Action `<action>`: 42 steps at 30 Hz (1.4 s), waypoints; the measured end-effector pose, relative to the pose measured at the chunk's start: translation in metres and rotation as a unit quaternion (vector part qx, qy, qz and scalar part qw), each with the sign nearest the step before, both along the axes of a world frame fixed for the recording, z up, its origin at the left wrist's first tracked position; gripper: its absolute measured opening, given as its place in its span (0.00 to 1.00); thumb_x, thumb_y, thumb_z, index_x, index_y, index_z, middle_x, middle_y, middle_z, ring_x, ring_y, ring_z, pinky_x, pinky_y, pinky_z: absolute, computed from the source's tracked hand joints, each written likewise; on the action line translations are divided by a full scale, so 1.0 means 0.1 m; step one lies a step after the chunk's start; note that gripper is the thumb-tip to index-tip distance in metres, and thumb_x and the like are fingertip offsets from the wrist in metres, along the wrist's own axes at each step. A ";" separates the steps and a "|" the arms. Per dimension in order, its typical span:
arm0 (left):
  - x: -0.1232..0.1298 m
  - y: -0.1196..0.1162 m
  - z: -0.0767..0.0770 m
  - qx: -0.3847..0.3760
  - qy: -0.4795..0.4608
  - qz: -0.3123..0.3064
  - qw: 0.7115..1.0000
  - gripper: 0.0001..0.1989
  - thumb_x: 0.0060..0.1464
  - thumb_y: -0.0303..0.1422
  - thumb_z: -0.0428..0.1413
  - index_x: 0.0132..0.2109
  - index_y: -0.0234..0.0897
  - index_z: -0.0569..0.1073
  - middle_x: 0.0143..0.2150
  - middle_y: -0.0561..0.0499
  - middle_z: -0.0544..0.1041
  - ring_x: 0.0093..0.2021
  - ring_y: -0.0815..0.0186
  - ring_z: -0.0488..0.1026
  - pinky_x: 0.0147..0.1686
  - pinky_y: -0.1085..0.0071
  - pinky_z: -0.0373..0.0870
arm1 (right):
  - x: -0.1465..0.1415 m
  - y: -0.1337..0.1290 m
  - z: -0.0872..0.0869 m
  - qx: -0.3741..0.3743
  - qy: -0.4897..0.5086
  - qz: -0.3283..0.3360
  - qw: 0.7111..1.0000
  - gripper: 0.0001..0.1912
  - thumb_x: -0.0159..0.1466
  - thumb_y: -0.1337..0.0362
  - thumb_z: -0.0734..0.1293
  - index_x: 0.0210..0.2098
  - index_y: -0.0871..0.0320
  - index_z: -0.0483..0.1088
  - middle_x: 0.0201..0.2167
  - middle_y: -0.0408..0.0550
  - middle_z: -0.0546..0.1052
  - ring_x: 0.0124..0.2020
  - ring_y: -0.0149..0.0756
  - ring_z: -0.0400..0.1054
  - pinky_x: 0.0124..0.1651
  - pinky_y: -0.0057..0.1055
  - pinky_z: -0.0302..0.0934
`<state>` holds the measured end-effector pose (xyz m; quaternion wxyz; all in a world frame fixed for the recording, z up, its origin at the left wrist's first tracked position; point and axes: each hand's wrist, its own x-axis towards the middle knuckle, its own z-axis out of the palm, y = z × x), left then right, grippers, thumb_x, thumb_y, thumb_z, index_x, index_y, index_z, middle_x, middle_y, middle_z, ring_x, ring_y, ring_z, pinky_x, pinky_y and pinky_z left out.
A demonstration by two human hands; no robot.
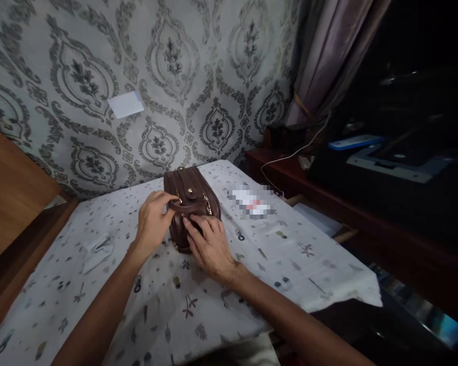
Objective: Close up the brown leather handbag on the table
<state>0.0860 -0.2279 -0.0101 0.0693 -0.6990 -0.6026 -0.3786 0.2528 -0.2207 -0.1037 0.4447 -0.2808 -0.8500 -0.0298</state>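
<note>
A brown leather bag [193, 180] with gold zips and a gold stud lies on the table, which has a patterned white cloth [259, 274]. My left hand [154, 218] is at the bag's left side, thumb and forefinger pinched at a dark leather strap or pull close to a zip. My right hand [209, 244] rests on the bag's near end, its fingers bent against the leather and fairly close together. Whether these right fingertips grip anything is too small to tell.
A blurred white and red item [254, 201] lies right of the bag, crumpled clear plastic [98, 250] to the left. A wooden panel [15, 188] borders the left side. On the right are a dark red shelf [275, 161], a white cable [295, 152] and an open drawer [345, 235].
</note>
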 end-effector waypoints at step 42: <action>0.19 -0.34 -0.14 0.095 0.248 0.002 0.964 0.08 0.59 0.25 0.53 0.42 0.35 0.76 0.37 0.44 0.76 0.41 0.54 0.68 0.40 0.58 0.66 | 0.04 0.00 -0.12 0.012 0.078 0.020 0.997 0.27 0.67 0.72 0.59 0.65 0.60 0.62 0.54 0.59 0.71 0.57 0.49 0.61 0.58 0.50 0.61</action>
